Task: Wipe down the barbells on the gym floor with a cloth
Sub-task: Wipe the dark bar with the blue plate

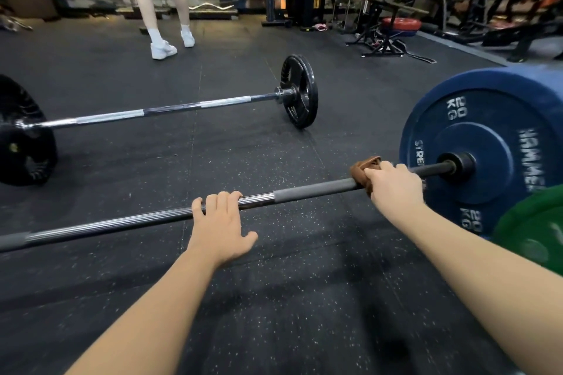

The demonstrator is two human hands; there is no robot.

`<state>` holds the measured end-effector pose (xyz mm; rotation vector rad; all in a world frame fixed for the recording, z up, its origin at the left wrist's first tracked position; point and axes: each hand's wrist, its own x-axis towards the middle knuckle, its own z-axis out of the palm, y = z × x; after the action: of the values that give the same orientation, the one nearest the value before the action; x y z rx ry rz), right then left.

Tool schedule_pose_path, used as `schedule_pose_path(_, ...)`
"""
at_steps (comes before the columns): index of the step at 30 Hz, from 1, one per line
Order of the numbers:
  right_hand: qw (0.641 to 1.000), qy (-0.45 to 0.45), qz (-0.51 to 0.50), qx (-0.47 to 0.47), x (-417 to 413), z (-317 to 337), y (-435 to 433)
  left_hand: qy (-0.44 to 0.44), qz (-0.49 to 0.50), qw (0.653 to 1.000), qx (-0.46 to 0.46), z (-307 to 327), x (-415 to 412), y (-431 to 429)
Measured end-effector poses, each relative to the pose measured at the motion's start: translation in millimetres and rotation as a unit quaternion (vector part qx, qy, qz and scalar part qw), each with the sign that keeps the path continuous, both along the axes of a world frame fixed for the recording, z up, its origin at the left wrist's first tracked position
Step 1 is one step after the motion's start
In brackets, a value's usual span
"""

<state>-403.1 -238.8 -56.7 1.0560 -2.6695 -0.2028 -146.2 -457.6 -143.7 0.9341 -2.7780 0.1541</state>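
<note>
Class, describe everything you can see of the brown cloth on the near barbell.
The brown cloth is small, bunched and looks like soft fabric. It is wrapped round the near barbell shaft, close to the blue plate. The right hand closes over it, hiding most of it; only its left end shows.

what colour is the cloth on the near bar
Brown, seen in the head view: the cloth sits under the right hand.

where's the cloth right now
In the head view, the brown cloth is wrapped around the near barbell's shaft under the right hand, just short of the blue plate.
</note>
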Motion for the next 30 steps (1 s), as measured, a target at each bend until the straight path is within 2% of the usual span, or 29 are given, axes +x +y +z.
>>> schedule_pose_path(6, 0.997, -0.008, 0.072, 0.025, 41, -7, -40, -0.039, 0.01, 0.999, 0.023, 11, 0, 2)
schedule_pose_path(10, 0.989, 0.006, 0.142, 0.046, 26, 1, -23, -0.078, 0.018, 0.996, 0.041, 20, 0, 5)
schedule_pose_path(12, 0.989, 0.012, 0.13, 0.066, 6, 7, -7, -0.101, 0.019, 0.993, 0.055, 24, -2, 5)
schedule_pose_path(14, 0.996, 0.006, 0.07, 0.051, -9, 11, 8, -0.121, 0.019, 0.99, 0.072, 30, -4, 4)
schedule_pose_path(18, 1.0, 0.0, 0.006, 0.028, -1, 4, 1, -0.136, 0.016, 0.986, 0.099, 37, -4, 3)
schedule_pose_path(25, 0.996, -0.018, 0.082, 0.023, 73, -7, -58, -0.159, 0.018, 0.977, 0.14, 50, -3, 5)
schedule_pose_path(30, 0.992, -0.041, 0.111, 0.037, 68, 1, -55, -0.175, -0.016, 0.966, 0.192, 63, 3, -5)
